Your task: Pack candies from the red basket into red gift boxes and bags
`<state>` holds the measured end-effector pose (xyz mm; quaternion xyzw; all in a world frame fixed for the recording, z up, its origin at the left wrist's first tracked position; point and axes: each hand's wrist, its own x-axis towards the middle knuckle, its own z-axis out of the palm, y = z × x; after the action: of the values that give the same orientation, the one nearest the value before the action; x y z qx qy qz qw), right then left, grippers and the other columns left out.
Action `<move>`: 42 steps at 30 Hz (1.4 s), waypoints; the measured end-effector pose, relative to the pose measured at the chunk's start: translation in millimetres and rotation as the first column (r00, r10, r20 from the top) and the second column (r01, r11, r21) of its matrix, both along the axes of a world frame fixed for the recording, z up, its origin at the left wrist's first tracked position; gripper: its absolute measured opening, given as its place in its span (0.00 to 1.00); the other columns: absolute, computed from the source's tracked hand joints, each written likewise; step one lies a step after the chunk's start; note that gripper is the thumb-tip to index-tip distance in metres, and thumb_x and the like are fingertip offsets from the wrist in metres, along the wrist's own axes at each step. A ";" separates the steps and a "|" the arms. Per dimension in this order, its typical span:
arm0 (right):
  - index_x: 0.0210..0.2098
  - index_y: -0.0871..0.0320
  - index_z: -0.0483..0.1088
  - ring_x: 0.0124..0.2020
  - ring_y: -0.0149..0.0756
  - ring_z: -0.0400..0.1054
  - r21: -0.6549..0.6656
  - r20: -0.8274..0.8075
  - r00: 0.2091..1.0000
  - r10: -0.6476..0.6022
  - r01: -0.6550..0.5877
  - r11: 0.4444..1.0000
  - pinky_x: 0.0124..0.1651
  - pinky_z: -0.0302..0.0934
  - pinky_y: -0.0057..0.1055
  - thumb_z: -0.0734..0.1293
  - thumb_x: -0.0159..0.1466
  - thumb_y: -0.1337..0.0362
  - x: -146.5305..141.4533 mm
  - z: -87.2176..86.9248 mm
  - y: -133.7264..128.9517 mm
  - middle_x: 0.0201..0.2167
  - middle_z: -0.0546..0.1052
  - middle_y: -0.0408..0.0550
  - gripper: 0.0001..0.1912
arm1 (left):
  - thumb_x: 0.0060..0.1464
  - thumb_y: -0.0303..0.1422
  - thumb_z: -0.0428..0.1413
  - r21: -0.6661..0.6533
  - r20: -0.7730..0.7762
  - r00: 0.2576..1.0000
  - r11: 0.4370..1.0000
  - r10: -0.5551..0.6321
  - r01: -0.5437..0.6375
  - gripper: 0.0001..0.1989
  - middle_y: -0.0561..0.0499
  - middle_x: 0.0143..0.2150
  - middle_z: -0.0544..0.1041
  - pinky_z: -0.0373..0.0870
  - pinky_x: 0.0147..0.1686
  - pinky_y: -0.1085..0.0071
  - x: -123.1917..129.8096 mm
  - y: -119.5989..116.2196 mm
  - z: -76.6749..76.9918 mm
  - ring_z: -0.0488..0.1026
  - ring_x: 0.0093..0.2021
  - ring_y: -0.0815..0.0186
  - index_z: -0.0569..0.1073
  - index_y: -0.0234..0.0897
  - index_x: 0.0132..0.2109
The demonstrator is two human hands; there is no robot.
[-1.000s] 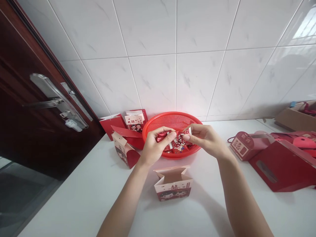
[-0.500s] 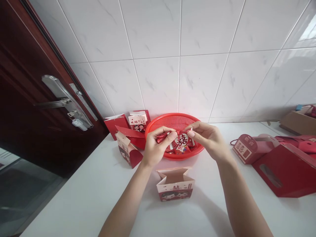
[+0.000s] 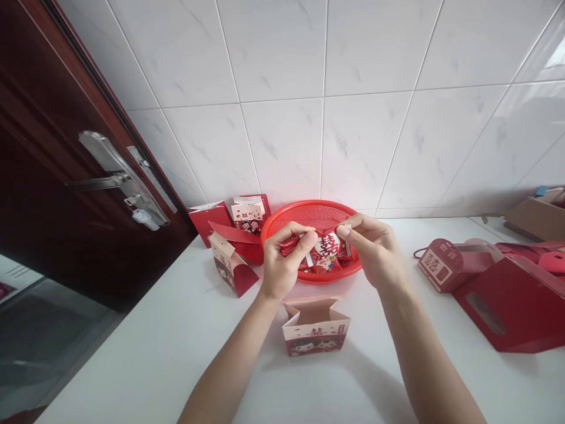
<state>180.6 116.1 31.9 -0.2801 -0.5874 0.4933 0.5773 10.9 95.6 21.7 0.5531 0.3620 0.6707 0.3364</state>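
Observation:
Over a red mesh basket (image 3: pixel 309 206), my left hand (image 3: pixel 289 259) and my right hand (image 3: pixel 373 250) pinch the two upper corners of a red packet (image 3: pixel 329 246) with a white patch and a red double character. A small red wrapped item (image 3: pixel 288 246) also sits in the fingers of my left hand. More red packets (image 3: pixel 324 265) lie in the basket under it. In front of the basket, below my hands, an open-topped paper box (image 3: pixel 315 335) in cream and red stands upright, with two cartoon faces on its front.
Several red and cream paper boxes (image 3: pixel 232 268) stand left of the basket. At the right are a small red box (image 3: pixel 441 265), a large red box (image 3: pixel 512 303) and a brown carton (image 3: pixel 534 218). Behind are a tiled wall and a dark door (image 3: pixel 48 147).
The view has shifted slightly. The packet between my hands has tilted a little and its right corner is a bit higher. Both hands keep their pinch.

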 end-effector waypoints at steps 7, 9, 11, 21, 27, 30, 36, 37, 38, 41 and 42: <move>0.25 0.56 0.70 0.23 0.30 0.63 -0.124 -0.006 0.996 -0.087 0.086 0.989 0.26 0.59 0.28 0.76 0.56 0.52 0.3 6.9 -3.7 0.23 0.73 0.42 0.17 | 0.51 0.47 0.67 -0.144 -0.025 0.993 0.984 -0.114 0.109 0.16 0.55 0.24 0.72 0.65 0.27 0.74 -7.7 5.3 1.8 0.66 0.24 0.70 0.81 0.38 0.36; 0.24 0.56 0.69 0.22 0.29 0.62 -0.142 0.021 0.987 -0.159 0.161 0.977 0.25 0.58 0.28 0.76 0.55 0.52 -0.2 9.3 -5.2 0.22 0.72 0.42 0.17 | 0.51 0.46 0.67 -0.168 -0.038 0.989 0.976 -0.145 0.137 0.16 0.56 0.24 0.71 0.64 0.27 0.74 -8.5 5.4 1.9 0.66 0.24 0.71 0.80 0.37 0.36; 0.24 0.56 0.70 0.22 0.30 0.62 -0.145 0.066 0.971 -0.231 0.239 0.960 0.24 0.57 0.28 0.75 0.56 0.53 -0.4 11.5 -6.9 0.22 0.73 0.43 0.16 | 0.51 0.46 0.67 -0.203 -0.019 0.983 0.963 -0.185 0.177 0.17 0.56 0.25 0.71 0.65 0.28 0.74 -7.9 4.7 2.8 0.66 0.25 0.71 0.80 0.37 0.38; 0.18 0.57 0.68 0.19 0.30 0.57 -0.093 0.440 0.874 -0.205 0.272 0.958 0.22 0.53 0.30 0.71 0.58 0.56 24.8 28.3 -23.3 0.16 0.66 0.42 0.18 | 0.53 0.46 0.63 -0.340 0.269 0.904 0.846 -0.332 0.411 0.18 0.51 0.30 0.77 0.64 0.23 0.74 -7.0 4.3 8.7 0.67 0.22 0.72 0.79 0.35 0.41; 0.20 0.56 0.71 0.22 0.33 0.61 0.140 0.629 0.764 -0.143 0.069 0.988 0.24 0.55 0.31 0.69 0.64 0.51 36.8 32.0 -33.5 0.20 0.71 0.45 0.21 | 0.50 0.45 0.61 -0.326 0.401 0.841 0.801 -0.364 0.502 0.18 0.48 0.29 0.79 0.64 0.23 0.73 -8.9 7.0 7.8 0.68 0.22 0.70 0.80 0.34 0.39; 0.26 0.55 0.74 0.24 0.34 0.64 0.216 0.658 0.744 -0.114 -0.042 0.976 0.27 0.57 0.31 0.68 0.67 0.54 36.4 32.7 -36.9 0.24 0.75 0.45 0.16 | 0.50 0.48 0.60 -0.316 0.418 0.823 0.787 -0.385 0.529 0.21 0.46 0.30 0.80 0.64 0.22 0.72 -8.7 7.2 8.1 0.69 0.22 0.69 0.80 0.33 0.40; 0.29 0.56 0.73 0.28 0.33 0.67 0.257 0.600 0.798 -0.059 -0.122 0.959 0.31 0.60 0.30 0.67 0.68 0.58 22.6 29.7 -29.9 0.26 0.76 0.44 0.13 | 0.53 0.49 0.58 -0.322 0.423 0.813 0.773 -0.400 0.547 0.24 0.45 0.31 0.81 0.66 0.24 0.71 -6.0 5.2 8.6 0.74 0.25 0.64 0.79 0.31 0.44; 0.29 0.56 0.73 0.28 0.33 0.67 0.252 0.583 0.812 -0.041 -0.133 0.959 0.31 0.60 0.29 0.67 0.69 0.59 19.8 29.1 -28.6 0.27 0.76 0.44 0.12 | 0.54 0.48 0.57 -0.318 0.426 0.811 0.773 -0.402 0.549 0.24 0.44 0.31 0.81 0.66 0.25 0.71 -5.8 4.8 8.6 0.74 0.25 0.64 0.79 0.30 0.45; 0.29 0.57 0.72 0.28 0.32 0.66 0.243 0.563 0.826 -0.019 -0.143 0.960 0.31 0.60 0.28 0.66 0.69 0.60 17.3 28.6 -27.5 0.26 0.76 0.43 0.12 | 0.54 0.47 0.57 -0.312 0.430 0.809 0.775 -0.402 0.550 0.24 0.44 0.31 0.81 0.66 0.25 0.71 -5.8 4.6 8.4 0.75 0.26 0.63 0.79 0.30 0.45; 0.28 0.58 0.70 0.27 0.30 0.64 0.206 0.500 0.865 0.025 -0.147 0.967 0.31 0.59 0.27 0.67 0.68 0.61 11.7 26.3 -24.6 0.25 0.73 0.42 0.12 | 0.52 0.45 0.57 -0.285 0.444 0.805 0.789 -0.394 0.544 0.23 0.44 0.31 0.81 0.67 0.27 0.71 -6.8 4.9 6.9 0.73 0.25 0.65 0.79 0.29 0.45; 0.28 0.58 0.69 0.28 0.30 0.64 0.190 0.482 0.876 0.032 -0.141 0.972 0.31 0.58 0.27 0.67 0.68 0.61 10.4 25.3 -23.6 0.25 0.73 0.42 0.13 | 0.52 0.44 0.57 -0.280 0.447 0.804 0.793 -0.391 0.541 0.22 0.45 0.31 0.81 0.67 0.27 0.71 -7.5 5.3 6.2 0.73 0.25 0.65 0.79 0.29 0.45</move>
<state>191.0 92.4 57.2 -0.3004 -0.7737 0.3671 0.4201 3.5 100.9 27.9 0.4113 0.2696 0.5683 0.6596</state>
